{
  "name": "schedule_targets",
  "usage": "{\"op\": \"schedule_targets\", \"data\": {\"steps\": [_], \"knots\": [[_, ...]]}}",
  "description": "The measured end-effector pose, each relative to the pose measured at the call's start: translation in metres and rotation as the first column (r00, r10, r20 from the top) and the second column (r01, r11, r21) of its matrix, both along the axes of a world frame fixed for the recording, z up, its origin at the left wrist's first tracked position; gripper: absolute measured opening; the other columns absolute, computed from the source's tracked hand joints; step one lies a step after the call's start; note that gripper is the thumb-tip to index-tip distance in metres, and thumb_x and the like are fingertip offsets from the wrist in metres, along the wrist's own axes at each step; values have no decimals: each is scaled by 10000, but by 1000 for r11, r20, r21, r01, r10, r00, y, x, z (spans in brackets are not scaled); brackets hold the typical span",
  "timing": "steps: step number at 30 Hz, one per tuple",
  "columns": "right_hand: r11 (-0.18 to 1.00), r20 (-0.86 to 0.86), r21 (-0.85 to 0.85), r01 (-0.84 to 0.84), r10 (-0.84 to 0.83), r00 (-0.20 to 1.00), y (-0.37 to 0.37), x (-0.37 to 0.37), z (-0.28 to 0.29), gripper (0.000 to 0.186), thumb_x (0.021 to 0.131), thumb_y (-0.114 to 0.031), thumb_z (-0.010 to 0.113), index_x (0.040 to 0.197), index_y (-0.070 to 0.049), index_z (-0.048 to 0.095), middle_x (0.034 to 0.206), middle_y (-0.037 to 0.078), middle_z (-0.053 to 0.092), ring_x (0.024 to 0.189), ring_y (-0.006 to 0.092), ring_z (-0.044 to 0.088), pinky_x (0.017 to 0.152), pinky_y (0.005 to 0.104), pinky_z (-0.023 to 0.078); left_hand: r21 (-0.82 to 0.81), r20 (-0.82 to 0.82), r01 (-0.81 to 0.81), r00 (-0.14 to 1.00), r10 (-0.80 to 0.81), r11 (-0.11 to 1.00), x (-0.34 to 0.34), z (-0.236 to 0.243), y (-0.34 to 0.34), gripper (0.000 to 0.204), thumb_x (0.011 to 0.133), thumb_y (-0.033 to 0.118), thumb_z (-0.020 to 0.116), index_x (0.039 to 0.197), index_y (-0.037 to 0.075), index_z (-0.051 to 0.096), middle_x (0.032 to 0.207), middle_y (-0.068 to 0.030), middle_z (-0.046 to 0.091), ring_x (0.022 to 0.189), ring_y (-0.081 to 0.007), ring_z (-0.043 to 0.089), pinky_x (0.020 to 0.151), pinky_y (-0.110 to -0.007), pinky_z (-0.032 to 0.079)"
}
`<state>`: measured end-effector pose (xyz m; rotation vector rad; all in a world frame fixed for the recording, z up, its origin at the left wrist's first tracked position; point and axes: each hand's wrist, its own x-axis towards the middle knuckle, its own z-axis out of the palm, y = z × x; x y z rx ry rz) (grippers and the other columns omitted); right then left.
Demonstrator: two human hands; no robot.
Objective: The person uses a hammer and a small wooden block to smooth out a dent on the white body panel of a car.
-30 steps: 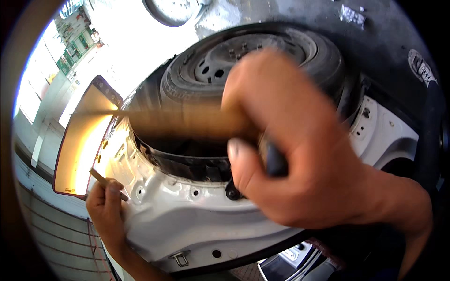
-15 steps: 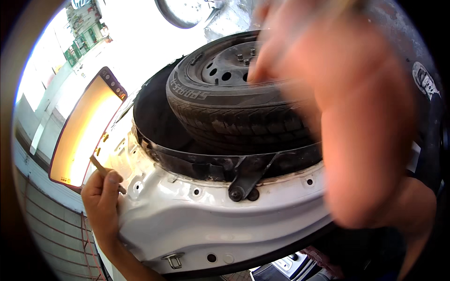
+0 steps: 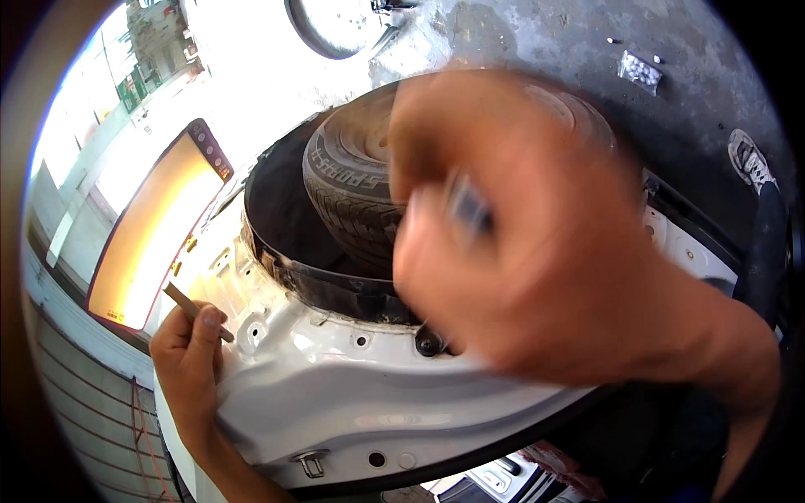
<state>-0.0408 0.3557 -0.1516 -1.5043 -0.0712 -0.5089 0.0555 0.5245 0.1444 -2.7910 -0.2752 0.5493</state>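
My left hand (image 3: 189, 356) grips a narrow flat bar (image 3: 186, 300) beside the white car body panel (image 3: 327, 394). My right hand (image 3: 516, 235), blurred by motion, fills the middle right, closed around a tool handle (image 3: 468, 210); the rest of that tool is smeared or hidden. Behind it a spare tyre (image 3: 331, 197) on a steel rim stands in a black well (image 3: 277, 193), partly covered by my hand. A glowing rectangular lamp board (image 3: 155, 226) stands left of the panel, close to my left hand. A black bracket bolt (image 3: 426, 342) sits on the panel's inner edge.
A round metal pan (image 3: 331, 42) is at the top on the grey floor (image 3: 520, 33), with a small bag of white pieces (image 3: 639, 71) to the right. A shoe (image 3: 749, 159) and dark trouser leg (image 3: 763, 235) show at the right. A cloth (image 3: 558, 465) is low down.
My right hand went up and right with the blurred tool, then came back down toward the centre. My left hand stays at the left edge of the panel with the bar.
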Motion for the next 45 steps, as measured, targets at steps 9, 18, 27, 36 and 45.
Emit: {"op": "schedule_targets", "data": {"steps": [9,18,27,36,45], "knots": [[949,-83,150,-275,290,954,-11,10,26,169,886,-85,617,1042,-22,605,1013,141,588,933,256,599,890,379,489,-4,19,19,1000,-19,1000,4,3,0,267,1001,234,652,891,-7,678,649,34,542,546,-27,414,499,-216,289],[976,-165,57,-211,218,962,-24,14,28,176,789,-80,691,908,-22,574,1014,152,612,959,289,620,925,454,454,-72,52,0,999,4,997,3,-8,-9,272,982,238,680,911,-24,704,654,11,565,535,-38,435,489,-215,303],[897,-298,-261,-358,278,913,-20,14,42,328,793,-211,771,995,-1,620,1062,117,656,980,208,618,999,417,442,-94,38,-38,998,42,995,5,-6,-3,277,980,239,676,918,-29,702,667,-2,589,544,-32,447,486,-212,309],[952,-222,-103,-288,260,940,-1,8,39,121,754,-4,575,873,-11,551,848,184,554,823,342,588,779,413,481,-40,33,25,999,-24,999,3,-4,2,274,971,241,681,905,-23,711,657,14,572,554,-35,452,499,-218,309],[970,-475,125,-207,242,846,-63,-9,8,529,1002,-387,605,1424,-86,503,1040,93,618,952,176,603,832,338,516,-110,402,272,892,-207,956,11,10,15,338,1019,325,653,1016,-9,707,772,-12,630,592,2,408,527,-179,289]]}}
